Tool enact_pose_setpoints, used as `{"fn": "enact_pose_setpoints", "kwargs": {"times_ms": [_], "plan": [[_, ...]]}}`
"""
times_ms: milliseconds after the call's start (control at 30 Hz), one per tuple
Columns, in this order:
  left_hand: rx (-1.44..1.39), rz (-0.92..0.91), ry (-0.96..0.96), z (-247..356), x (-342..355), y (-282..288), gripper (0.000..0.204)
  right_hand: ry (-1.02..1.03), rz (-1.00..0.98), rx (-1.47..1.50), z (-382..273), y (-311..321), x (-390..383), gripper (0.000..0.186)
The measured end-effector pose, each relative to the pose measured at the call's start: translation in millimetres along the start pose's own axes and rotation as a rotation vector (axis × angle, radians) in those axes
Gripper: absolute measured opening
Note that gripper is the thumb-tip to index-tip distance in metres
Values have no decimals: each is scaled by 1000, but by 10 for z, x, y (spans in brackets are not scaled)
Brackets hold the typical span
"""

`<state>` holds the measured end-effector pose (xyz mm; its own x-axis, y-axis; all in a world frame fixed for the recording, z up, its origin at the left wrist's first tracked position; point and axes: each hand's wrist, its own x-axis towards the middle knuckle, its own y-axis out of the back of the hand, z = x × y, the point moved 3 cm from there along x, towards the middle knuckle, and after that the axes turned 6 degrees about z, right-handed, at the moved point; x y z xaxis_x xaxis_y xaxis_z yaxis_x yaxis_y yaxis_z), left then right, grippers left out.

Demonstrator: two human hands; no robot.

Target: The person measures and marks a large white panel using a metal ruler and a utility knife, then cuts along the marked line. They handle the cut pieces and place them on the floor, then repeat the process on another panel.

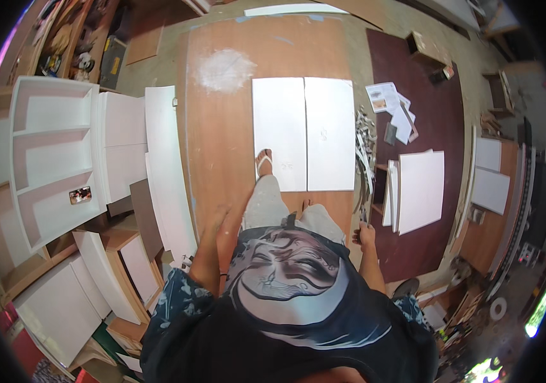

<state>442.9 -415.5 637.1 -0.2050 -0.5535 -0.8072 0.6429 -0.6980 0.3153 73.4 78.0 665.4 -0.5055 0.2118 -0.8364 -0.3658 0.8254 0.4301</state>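
Note:
Two white panels (279, 127) lie side by side on a large wood-toned board. My foot in a white-strapped flip-flop rests on the left panel. My left hand (217, 219) hangs over the board near my left leg, fingers loosely stretched, with nothing seen in it. At my right side, my right hand (365, 235) is closed around a small, slim, dark tool (363, 217) whose kind I cannot make out. Curled strips of edging (365, 150) lie in a heap beyond that hand, alongside the panels.
White shelf units (53, 131) and cabinet boxes stand on the left; a phone (80, 195) lies in one. On the right, a dark red board (413, 252) bears stacked white panels (421, 191), paper sheets (384, 96) and a small wooden box (427, 50).

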Motion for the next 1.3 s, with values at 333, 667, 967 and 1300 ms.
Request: {"fn": "enact_pose_setpoints", "kwargs": {"times_ms": [333,667,967,1300], "plan": [[-325,-101,-78,1917,946,169,46,-72,21,-165,-773,-328,-523,29],[-383,-75,153,1872,468,249,44,-47,73,-205,-1947,-789,-153,32],[-588,30,101,1572,1465,241,37,152,-39,-516,-3796,-1215,1190,46],[-438,127,445,2601,-9,-1344,50,460,-96,-494,-6624,-1272,2186,60]]}}
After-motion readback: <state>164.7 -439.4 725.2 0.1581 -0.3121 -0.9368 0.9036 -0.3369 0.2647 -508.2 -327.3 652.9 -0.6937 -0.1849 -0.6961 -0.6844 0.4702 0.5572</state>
